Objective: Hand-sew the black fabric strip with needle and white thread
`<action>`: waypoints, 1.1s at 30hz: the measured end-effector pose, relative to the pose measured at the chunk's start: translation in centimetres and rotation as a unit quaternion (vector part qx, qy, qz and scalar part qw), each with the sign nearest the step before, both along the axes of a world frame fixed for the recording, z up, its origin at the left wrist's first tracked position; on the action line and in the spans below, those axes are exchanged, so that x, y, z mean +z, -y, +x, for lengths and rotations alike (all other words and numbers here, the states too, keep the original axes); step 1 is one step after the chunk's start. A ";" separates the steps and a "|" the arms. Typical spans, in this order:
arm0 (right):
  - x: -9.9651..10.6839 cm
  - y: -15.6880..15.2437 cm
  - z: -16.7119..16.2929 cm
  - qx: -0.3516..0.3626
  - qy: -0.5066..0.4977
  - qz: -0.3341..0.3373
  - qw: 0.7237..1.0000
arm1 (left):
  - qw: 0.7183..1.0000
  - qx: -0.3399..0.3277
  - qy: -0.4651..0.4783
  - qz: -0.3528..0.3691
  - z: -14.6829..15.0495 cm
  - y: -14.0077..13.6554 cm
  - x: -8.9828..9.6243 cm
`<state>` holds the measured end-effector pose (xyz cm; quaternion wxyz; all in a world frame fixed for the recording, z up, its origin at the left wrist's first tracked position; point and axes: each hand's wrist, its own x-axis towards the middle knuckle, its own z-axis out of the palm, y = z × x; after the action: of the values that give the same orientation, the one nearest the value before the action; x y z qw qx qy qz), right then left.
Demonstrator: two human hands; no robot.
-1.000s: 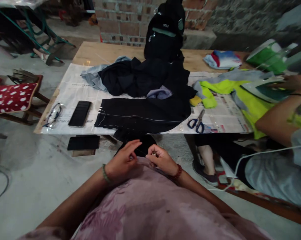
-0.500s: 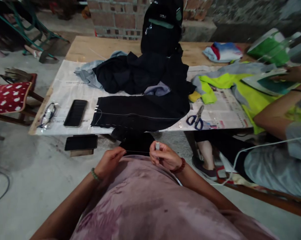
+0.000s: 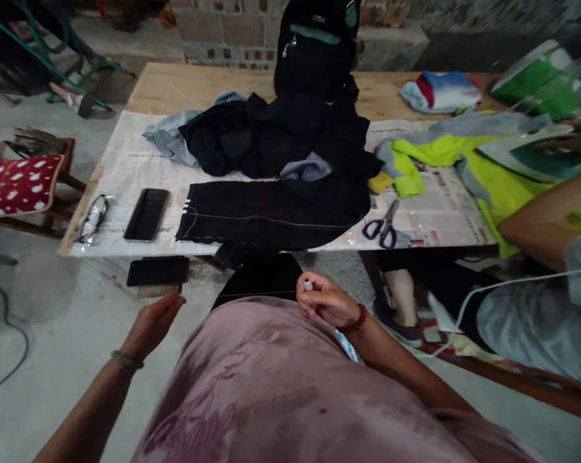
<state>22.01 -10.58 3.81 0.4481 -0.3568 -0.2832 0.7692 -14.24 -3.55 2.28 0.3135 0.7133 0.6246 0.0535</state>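
My right hand (image 3: 326,299) is closed round a small spool of white thread (image 3: 308,285), held in front of my lap. From the spool a thin thread (image 3: 252,295) stretches left across my lap toward my left hand (image 3: 154,321). Out to the left, that hand is closed in a pinch with the thread at its fingertips. In front of me on the table lies a black garment leg (image 3: 271,209) with a loose white thread along it and white stitches near its lower edge. Blue-handled scissors (image 3: 383,225) lie to its right, blades partly spread.
Newspaper (image 3: 126,154) covers the table. A phone (image 3: 146,214) and glasses (image 3: 94,218) lie at left; another phone (image 3: 158,271) sits below the edge. Dark clothes (image 3: 271,135) and a backpack (image 3: 317,51) stand behind. At right, a co-worker's hand holds an iron (image 3: 526,154) on a yellow-grey garment (image 3: 478,167).
My left hand has moved left, away from my right hand, and the thread between them is longer. My right hand still holds the spool, almost in place.
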 end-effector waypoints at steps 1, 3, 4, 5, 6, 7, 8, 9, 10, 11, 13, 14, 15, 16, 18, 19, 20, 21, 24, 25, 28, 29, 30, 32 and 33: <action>0.0 0.1 0.0 0.001 -0.007 -0.005 1.000 | 1.000 0.003 -0.004 -0.003 -0.3 0.0 -0.2; 0.1 0.2 0.0 0.000 -0.024 -0.012 1.000 | 1.000 -0.001 -0.005 -0.016 -0.6 0.3 -0.5; 0.0 0.2 0.0 -0.001 -0.034 -0.013 0.999 | 1.000 -0.014 -0.001 -0.027 -0.4 0.5 -0.6; 0.0 0.2 -0.1 -0.004 -0.043 -0.011 0.999 | 0.999 -0.034 0.009 -0.041 -0.2 0.7 -0.7; 0.0 0.2 -0.2 -0.012 -0.051 -0.010 0.999 | 0.996 -0.061 0.023 -0.057 0.1 1.0 -0.8; -0.1 0.2 -0.4 -0.025 -0.057 -0.008 0.998 | 0.992 -0.091 0.037 -0.076 0.5 1.2 -0.9; -0.1 0.1 -0.5 -0.044 -0.060 -0.005 0.997 | 0.987 -0.120 0.050 -0.093 0.9 1.4 -1.0; -0.2 0.1 -0.6 -0.068 -0.059 -0.004 0.996 | 0.982 -0.143 0.058 -0.107 1.3 1.6 -1.0; -0.2 0.0 -0.7 -0.091 -0.056 -0.001 0.994 | 0.979 -0.158 0.060 -0.116 1.5 1.8 -1.1; -0.2 0.0 -0.8 -0.112 -0.054 0.001 0.992 | 0.977 -0.166 0.060 -0.120 1.6 1.9 -1.2; -0.3 -0.1 -0.8 -0.135 -0.053 0.000 0.989 | 0.977 -0.166 0.057 -0.118 1.5 1.9 -1.4; -0.3 -0.2 -0.7 -0.141 -0.053 -0.007 0.989 | 0.977 -0.165 0.058 -0.118 1.4 1.9 -1.5; -0.4 -0.2 -0.7 -0.146 -0.051 -0.015 0.988 | 0.977 -0.163 0.061 -0.122 1.2 2.0 -1.6; -0.4 -0.3 -0.6 -0.153 -0.047 -0.025 0.987 | 0.977 -0.161 0.063 -0.127 0.9 2.0 -1.8; -0.5 -0.4 -0.5 -0.168 -0.037 -0.041 0.984 | 0.974 -0.158 0.068 -0.146 0.6 2.2 -1.9; -0.5 -0.4 -0.5 -0.173 -0.037 -0.045 0.983 | 0.973 -0.156 0.071 -0.153 0.4 2.3 -2.0; -0.5 -0.5 -0.4 -0.174 -0.043 -0.046 0.983 | 0.972 -0.154 0.073 -0.159 0.2 2.4 -2.1; -0.5 -0.5 -0.3 -0.170 -0.054 -0.045 0.983 | 0.973 -0.151 0.076 -0.160 0.0 2.5 -2.3; -0.5 -0.3 -0.1 -0.131 -0.093 -0.034 0.987 | 0.977 -0.139 0.071 -0.146 -0.7 2.5 -2.9; -0.4 -0.2 -0.1 -0.111 -0.101 -0.030 0.988 | 0.979 -0.133 0.064 -0.142 -1.0 2.5 -3.1; -0.2 0.2 -0.1 -0.055 -0.106 -0.023 0.993 | 0.983 -0.116 0.040 -0.137 -1.7 2.4 -4.0; -0.2 0.3 -0.1 -0.043 -0.106 -0.023 0.993 | 0.984 -0.112 0.034 -0.137 -1.9 2.4 -4.2; -0.2 0.4 -0.1 -0.036 -0.106 -0.022 0.993 | 0.984 -0.110 0.031 -0.137 -2.0 2.3 -4.4; -0.2 0.5 -0.2 -0.030 -0.105 -0.022 0.994 | 0.984 -0.110 0.028 -0.136 -2.2 2.4 -4.7; -0.2 0.6 -0.1 -0.028 -0.103 -0.020 0.994 | 0.984 -0.110 0.025 -0.135 -2.3 2.4 -4.8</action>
<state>21.87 -11.14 3.57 0.4891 -0.2921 -0.2099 0.7946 -16.56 -5.96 -2.55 0.4264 0.7270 0.5360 -0.0480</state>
